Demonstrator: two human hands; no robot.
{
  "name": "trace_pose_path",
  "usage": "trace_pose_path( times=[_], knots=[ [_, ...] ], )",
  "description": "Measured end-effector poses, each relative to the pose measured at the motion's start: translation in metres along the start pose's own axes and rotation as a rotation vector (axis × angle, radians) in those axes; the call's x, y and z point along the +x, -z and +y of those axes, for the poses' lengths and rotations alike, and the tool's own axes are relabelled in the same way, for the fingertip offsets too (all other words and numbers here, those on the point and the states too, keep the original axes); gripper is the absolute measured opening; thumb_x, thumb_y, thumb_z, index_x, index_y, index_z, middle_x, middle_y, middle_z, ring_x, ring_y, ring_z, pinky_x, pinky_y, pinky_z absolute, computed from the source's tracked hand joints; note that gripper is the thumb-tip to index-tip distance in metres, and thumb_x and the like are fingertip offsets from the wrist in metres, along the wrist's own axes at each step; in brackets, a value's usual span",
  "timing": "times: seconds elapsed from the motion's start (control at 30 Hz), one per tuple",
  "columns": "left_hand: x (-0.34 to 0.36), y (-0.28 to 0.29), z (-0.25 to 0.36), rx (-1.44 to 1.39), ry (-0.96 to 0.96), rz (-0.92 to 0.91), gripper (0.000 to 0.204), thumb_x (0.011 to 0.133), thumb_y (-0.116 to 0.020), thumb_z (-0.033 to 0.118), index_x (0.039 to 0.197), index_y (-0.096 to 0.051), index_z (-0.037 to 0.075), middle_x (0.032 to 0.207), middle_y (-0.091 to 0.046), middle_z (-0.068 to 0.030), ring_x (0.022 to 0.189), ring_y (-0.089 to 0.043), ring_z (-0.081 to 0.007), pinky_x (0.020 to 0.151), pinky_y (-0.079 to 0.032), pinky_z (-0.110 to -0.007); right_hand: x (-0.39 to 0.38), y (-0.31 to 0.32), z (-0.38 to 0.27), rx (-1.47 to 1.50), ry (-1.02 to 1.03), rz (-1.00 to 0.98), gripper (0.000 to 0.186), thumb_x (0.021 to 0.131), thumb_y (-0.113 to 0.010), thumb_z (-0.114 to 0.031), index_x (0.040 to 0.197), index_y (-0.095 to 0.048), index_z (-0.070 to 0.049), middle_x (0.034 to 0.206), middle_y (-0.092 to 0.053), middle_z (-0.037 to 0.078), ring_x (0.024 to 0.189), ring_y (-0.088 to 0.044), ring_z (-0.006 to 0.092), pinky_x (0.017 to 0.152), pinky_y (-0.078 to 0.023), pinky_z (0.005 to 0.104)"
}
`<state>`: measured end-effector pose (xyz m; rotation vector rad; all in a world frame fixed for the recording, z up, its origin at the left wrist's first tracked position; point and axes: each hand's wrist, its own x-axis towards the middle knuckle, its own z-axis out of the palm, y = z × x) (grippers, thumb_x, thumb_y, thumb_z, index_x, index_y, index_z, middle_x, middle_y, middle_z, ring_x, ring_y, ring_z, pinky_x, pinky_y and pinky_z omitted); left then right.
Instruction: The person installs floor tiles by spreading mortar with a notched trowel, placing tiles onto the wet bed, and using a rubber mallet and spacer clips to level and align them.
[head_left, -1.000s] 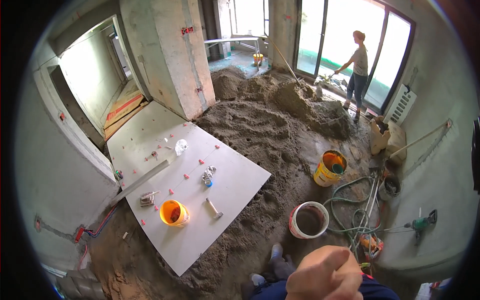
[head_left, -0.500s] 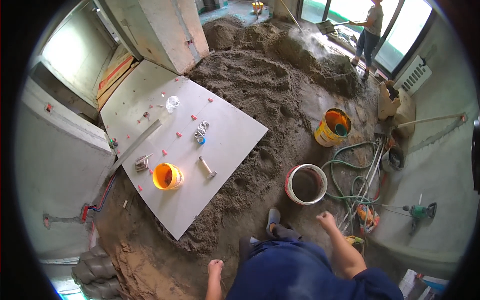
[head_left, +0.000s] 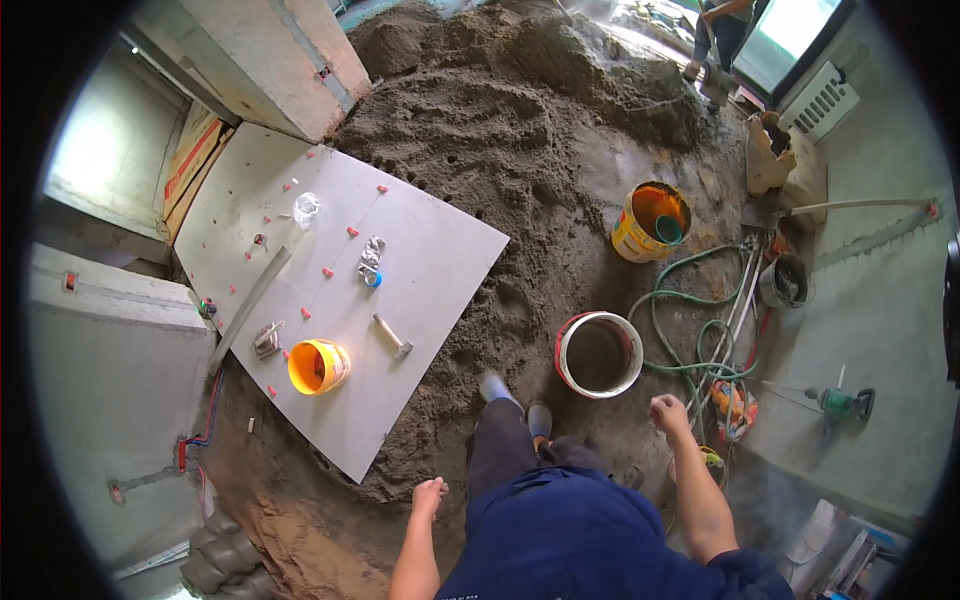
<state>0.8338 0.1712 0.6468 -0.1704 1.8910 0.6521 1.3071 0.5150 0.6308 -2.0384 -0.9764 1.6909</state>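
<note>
My left hand [head_left: 430, 496] hangs low by my left side with its fingers curled in and nothing visible in it. My right hand [head_left: 668, 412] is loosely closed too, a little below the white-rimmed bucket [head_left: 632, 378] but not touching it. That bucket holds something dark grey. To my front left, large light grey tiles [head_left: 420, 270] lie flat on the mortar, with red levelling wedges [head_left: 327, 272] along the joint. On them are a yellow bucket [head_left: 338, 362], a mallet [head_left: 393, 336] and a long straightedge [head_left: 255, 300].
Rough grey sand and mortar [head_left: 470, 130] spreads beyond the tiles. A yellow bucket [head_left: 630, 240] with a green scoop stands further off. A green hose [head_left: 655, 292], poles and a green power tool [head_left: 840, 403] lie right. Another person [head_left: 722, 30] holds a shovel at the back right.
I have stepped forward, one foot now ahead of the other; tiles and buckets shift in view. Both hands stay curled. The other person's shovel has come down near the floor.
</note>
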Motion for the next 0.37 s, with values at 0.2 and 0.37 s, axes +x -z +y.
trace_pose_path(
  times=[0.2,0.37],
  knots=[
    [0.033,0.000,0.089,0.160,-0.057,-0.003,0.022,0.093,-0.068,0.024,0.086,-0.068,0.003,0.080,-0.068,-0.0032,0.071,-0.058,-0.0114,0.066,-0.045,-0.029,0.014,-0.021,-0.036,0.059,0.012,0.030,0.016,0.092,-0.066,-0.021,0.094,-0.063,-0.005,0.075,-0.062,0.002,0.065,-0.060,0.0120,0.057,-0.045,0.0256],
    [0.079,0.008,0.160,0.177,-0.018,-0.021,0.021,0.093,-0.068,0.029,0.092,-0.068,0.008,0.080,-0.068,-0.0021,0.067,-0.058,-0.0116,0.062,-0.045,-0.028,0.031,-0.002,0.005,0.039,-0.271,0.130,0.021,0.088,-0.071,-0.022,0.097,-0.065,-0.004,0.081,-0.066,0.006,0.072,-0.067,0.0201,0.062,-0.052,0.0308]
  ],
)
